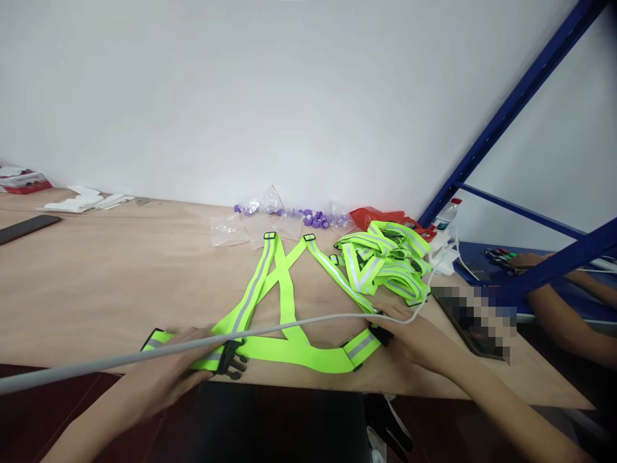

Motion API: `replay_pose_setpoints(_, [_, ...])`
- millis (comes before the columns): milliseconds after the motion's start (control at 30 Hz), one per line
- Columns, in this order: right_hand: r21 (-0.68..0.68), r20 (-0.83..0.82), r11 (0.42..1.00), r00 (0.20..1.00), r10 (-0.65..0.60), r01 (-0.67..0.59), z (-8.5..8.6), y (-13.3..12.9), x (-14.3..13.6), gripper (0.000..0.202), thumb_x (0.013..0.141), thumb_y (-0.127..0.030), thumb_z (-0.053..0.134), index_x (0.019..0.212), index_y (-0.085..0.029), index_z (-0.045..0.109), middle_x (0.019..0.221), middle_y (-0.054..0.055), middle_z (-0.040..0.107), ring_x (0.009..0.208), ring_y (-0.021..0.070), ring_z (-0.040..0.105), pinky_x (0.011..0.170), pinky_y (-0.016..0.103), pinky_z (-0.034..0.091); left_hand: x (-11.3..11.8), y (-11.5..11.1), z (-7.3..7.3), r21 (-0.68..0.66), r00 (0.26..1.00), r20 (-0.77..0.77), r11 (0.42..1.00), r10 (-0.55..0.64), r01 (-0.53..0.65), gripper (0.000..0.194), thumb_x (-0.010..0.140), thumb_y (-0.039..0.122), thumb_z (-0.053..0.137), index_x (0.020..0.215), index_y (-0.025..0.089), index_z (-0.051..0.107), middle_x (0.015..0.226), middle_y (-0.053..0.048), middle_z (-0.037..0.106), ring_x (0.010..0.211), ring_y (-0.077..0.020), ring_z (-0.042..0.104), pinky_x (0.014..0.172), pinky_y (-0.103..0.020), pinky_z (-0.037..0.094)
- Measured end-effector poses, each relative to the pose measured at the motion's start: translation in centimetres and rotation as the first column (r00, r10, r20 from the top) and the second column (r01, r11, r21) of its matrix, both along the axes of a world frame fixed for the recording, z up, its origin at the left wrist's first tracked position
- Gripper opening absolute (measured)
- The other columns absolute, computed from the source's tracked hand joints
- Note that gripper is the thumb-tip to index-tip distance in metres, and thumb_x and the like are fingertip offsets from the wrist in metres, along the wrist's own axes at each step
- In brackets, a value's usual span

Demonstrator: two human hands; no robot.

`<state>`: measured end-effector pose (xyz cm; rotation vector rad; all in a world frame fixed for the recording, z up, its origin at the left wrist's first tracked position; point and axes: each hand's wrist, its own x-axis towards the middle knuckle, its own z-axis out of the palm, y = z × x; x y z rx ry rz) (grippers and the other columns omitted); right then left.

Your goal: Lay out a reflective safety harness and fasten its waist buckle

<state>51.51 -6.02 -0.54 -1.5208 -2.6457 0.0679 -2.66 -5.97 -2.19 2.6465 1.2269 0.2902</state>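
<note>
A lime-yellow reflective vest (299, 354) made of elastic straps with silver stripes lies spread on the wooden table (120, 270). Its two shoulder straps cross at the back and carry black slide adjusters. My left hand (180, 360) is closed around the left end of the waist strap, just beside a black prong buckle (234, 360) that sticks out past my fingers. At the other end of the waist strap, my right hand (407, 334) has its fingers over a dark buckle part (380, 331), mostly covered by the hand.
A white cable (289, 323) runs across the view above both hands. Bunched reflective vests (400, 257) lie at the right, near a red bag (376, 217) and a bottle (447, 215). Purple pieces (315, 220) and clear bags (231, 231) line the wall. Beyond a blue frame is another person's arm (563, 315).
</note>
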Motion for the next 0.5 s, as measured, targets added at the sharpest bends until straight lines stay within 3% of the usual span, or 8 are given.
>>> replay_pose_setpoints(133, [0.016,0.008,0.999,0.999,0.044,-0.044,0.5,0.2,0.2,0.078,0.072,0.001,0.051,0.140,-0.036,0.063,0.149,0.008,0.058,0.137,0.0334,0.054,0.113,0.060,0.044,0.6,0.2,0.4,-0.009,1.000,-0.020,1.000,-0.012,0.012,0.048,0.096,0.049,0.063,0.143,0.039,0.059,0.140,-0.004,0.065,0.127,-0.0340,0.062,0.102,-0.043,0.054])
replay_pose_setpoints(333, [-0.004,-0.082,0.999,0.995,-0.049,0.049,0.8,-0.3,0.2,0.058,0.084,-0.017,0.055,0.139,-0.030,0.062,0.156,0.009,0.050,0.142,0.0348,0.048,0.113,0.055,0.045,1.7,0.3,1.0,-0.038,1.000,0.004,0.999,-0.022,0.022,0.036,0.097,0.050,0.062,0.130,0.037,0.068,0.132,-0.004,0.069,0.116,-0.0302,0.068,0.097,-0.037,0.056])
replay_pose_setpoints(500, [-0.022,-0.119,0.996,0.989,-0.093,0.091,0.9,-1.1,1.2,0.048,0.089,-0.025,0.052,0.136,-0.027,0.063,0.154,0.012,0.052,0.137,0.0340,0.054,0.111,0.052,0.048,0.3,0.3,0.9,-0.051,0.999,0.054,0.999,0.004,-0.002,0.041,0.093,0.049,0.066,0.131,0.035,0.067,0.134,-0.004,0.068,0.118,-0.0309,0.067,0.097,-0.036,0.056])
